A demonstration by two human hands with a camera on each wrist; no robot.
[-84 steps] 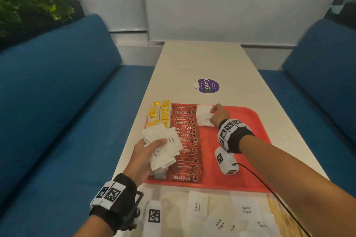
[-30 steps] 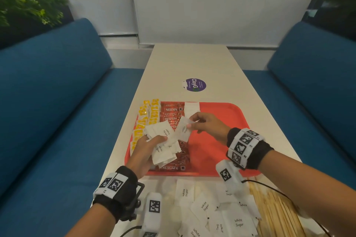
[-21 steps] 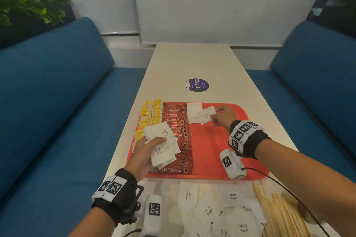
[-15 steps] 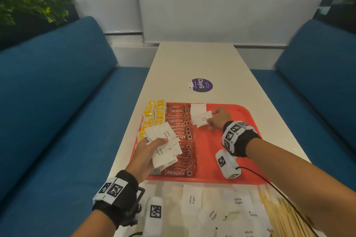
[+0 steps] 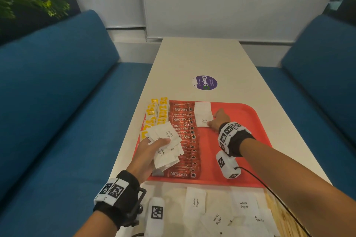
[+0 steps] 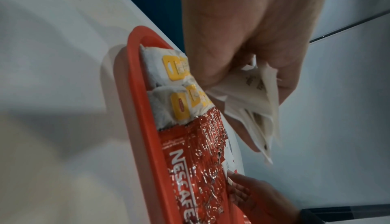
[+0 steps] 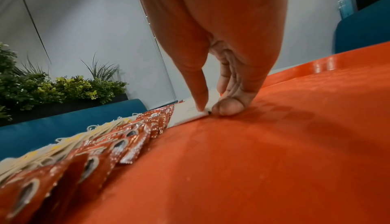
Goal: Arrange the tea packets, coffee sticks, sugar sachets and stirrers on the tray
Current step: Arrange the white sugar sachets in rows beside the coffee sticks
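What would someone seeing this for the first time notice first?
The red tray, with a neat column of Nescafe coffee sticks down its left side. Over them the left hand grips a fan of sugar sachets, while the right hand pinches one placed sachet near the tray's far edge.

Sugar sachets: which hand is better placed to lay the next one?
Right. The right hand is at the sachet row on the tray, fingers pinching its nearest sachet; the left hand grips the supply stack.
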